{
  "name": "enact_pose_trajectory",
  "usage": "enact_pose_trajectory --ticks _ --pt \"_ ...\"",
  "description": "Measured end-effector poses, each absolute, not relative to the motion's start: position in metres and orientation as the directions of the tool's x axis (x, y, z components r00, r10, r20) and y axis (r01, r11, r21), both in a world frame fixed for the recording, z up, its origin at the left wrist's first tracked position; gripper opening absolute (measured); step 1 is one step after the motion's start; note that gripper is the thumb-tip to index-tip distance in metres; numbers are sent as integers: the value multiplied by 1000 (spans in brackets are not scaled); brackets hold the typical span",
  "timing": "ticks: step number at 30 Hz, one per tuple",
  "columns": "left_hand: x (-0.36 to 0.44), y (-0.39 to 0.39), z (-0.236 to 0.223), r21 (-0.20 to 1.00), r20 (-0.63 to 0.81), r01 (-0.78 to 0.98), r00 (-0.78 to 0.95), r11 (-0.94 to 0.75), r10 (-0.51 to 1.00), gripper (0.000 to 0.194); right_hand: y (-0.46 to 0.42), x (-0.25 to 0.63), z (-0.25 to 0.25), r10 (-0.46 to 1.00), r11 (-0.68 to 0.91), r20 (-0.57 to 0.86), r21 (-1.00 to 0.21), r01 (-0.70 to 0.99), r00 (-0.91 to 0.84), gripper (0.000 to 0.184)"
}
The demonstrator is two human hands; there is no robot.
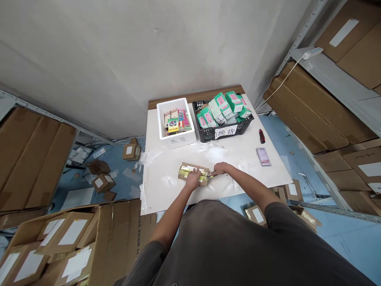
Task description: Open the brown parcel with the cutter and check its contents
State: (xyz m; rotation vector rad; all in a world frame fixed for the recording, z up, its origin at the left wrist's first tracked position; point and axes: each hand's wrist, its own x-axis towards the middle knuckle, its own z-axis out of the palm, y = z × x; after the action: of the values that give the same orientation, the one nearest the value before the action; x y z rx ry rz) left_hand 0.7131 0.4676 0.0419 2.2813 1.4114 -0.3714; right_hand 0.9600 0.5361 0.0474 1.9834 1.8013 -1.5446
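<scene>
A small brown cardboard box [185, 173] lies on the white-covered table, with shiny yellowish tape running along its top. My left hand [193, 178] grips the box from above, its fingers resting over the taped seam. At the box's right end, my right hand [219, 168] is closed around a slim knife [211, 174]. The knife's tip points left and meets the taped end; its handle is mostly hidden in my fist.
Behind stand a white foam box [175, 141] of colourful packets and a black crate [208, 136] of green-and-pink boxes. A red-black utility knife [262, 136] and a blurred phone-like item [263, 157] lie right. Cartons [119, 234] and shelves [336, 79] flank the table [160, 198].
</scene>
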Motion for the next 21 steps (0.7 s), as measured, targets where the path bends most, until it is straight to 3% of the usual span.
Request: enact_pose_trajectory --ticks 3,8,11,16,21 --pt "713 471 41 228 -456 894 447 -385 770 80 535 969 47 746 -449 -661 -587 674 -79 48" --pt "714 473 41 240 -471 906 424 -350 774 90 485 973 46 719 -275 -676 -488 828 -160 54" --pt "714 471 41 267 -467 912 405 -311 786 91 437 959 40 797 -199 -593 -434 879 -112 62" --pt "715 470 48 290 -423 907 409 -306 809 79 386 929 29 807 -341 -588 -393 854 52 71" --pt "717 471 54 261 -423 905 420 -336 803 73 395 945 34 764 -505 -638 -495 708 99 70"
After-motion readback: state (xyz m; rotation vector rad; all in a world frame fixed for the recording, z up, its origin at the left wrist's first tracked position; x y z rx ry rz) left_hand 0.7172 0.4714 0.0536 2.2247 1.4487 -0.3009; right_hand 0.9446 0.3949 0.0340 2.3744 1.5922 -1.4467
